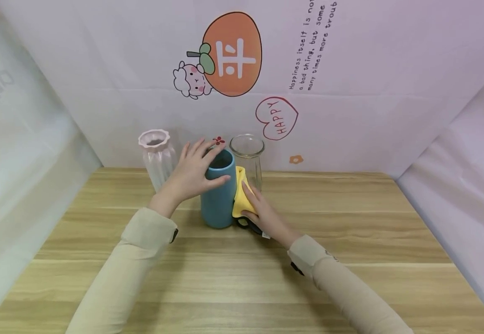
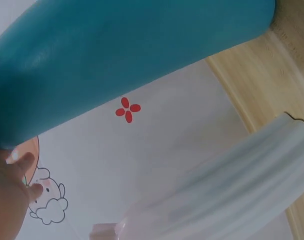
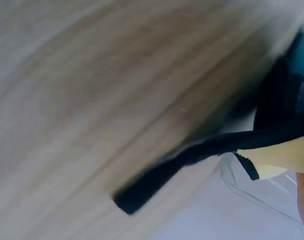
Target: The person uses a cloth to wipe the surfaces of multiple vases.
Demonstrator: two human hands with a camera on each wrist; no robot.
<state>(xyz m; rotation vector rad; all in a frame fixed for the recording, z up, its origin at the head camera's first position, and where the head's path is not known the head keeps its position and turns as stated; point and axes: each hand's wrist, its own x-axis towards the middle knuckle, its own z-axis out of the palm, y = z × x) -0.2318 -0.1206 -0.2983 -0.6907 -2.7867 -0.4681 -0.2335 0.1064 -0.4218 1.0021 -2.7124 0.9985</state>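
A tall blue vase (image 1: 218, 199) stands upright on the wooden table. My left hand (image 1: 193, 171) holds it near the top, thumb across the front and fingers reaching round the far side of the rim. In the left wrist view the vase (image 2: 142, 50) crosses the upper part, with the hand (image 2: 9, 190) beside its mouth end. My right hand (image 1: 269, 217) grips a folded cloth (image 1: 242, 199), yellow on one face and dark on the other, against the vase's right side. The cloth's dark edge (image 3: 156, 185) hangs down in the right wrist view.
A white-pink fluted vase (image 1: 158, 160) stands left of the blue one, partly behind my left hand. Behind the cloth, a clear glass vase (image 1: 250, 155) stands near the printed backdrop (image 1: 350, 130). White fabric also hangs along both sides of the table (image 1: 217, 273).
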